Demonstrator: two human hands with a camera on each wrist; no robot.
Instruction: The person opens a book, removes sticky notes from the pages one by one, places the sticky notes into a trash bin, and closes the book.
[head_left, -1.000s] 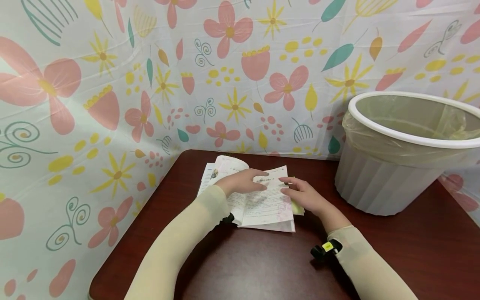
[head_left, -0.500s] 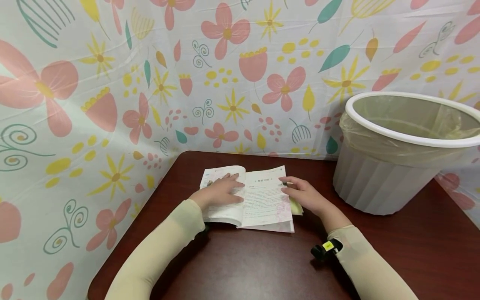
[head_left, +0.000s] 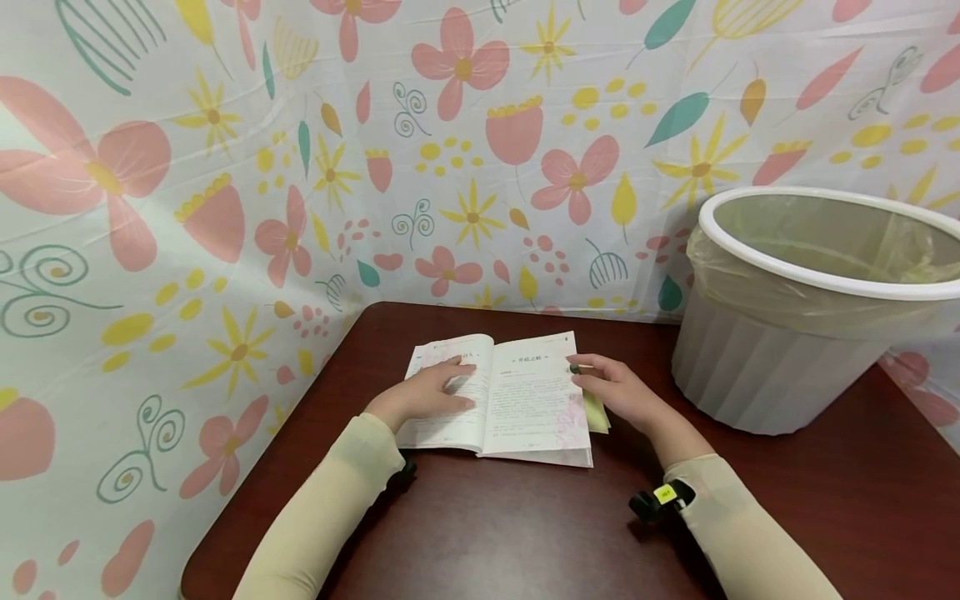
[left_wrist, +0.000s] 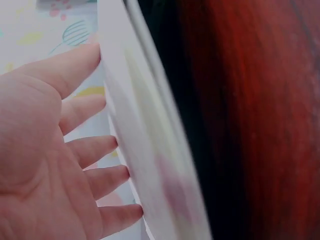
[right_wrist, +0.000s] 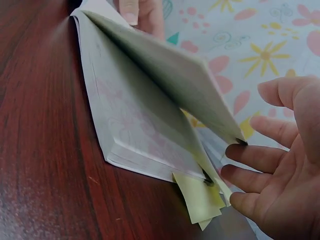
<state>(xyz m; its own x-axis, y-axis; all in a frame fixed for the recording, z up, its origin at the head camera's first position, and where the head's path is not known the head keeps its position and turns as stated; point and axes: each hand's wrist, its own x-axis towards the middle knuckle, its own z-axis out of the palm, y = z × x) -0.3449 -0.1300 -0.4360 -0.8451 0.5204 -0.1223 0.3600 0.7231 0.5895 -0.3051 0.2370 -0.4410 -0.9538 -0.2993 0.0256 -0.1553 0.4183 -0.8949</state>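
Observation:
An open book (head_left: 528, 417) lies on the dark wooden table, its pages printed with text and pink patterns. My left hand (head_left: 426, 392) rests on the left page with the fingers spread; in the left wrist view its fingertips (left_wrist: 131, 212) touch the paper. My right hand (head_left: 618, 390) is at the right page's outer edge, thumb apart. In the right wrist view, its fingers (right_wrist: 257, 157) touch the page edges, and some pages stand raised above the rest. Yellow sticky notes (right_wrist: 200, 197) stick out from the book's side. Small dark marks show on the page edges.
A grey bin (head_left: 750, 367) with a white rim and a clear liner stands to the right on the table (head_left: 487, 525). Behind and to the left hangs a flower-print cloth (head_left: 330, 108). Each wrist wears a black strapped device (head_left: 660, 500).
My left hand has moved left from over the right page to the left page, which now lies flatter. It has shifted slightly down the page since. My right hand has stayed nearly in place.

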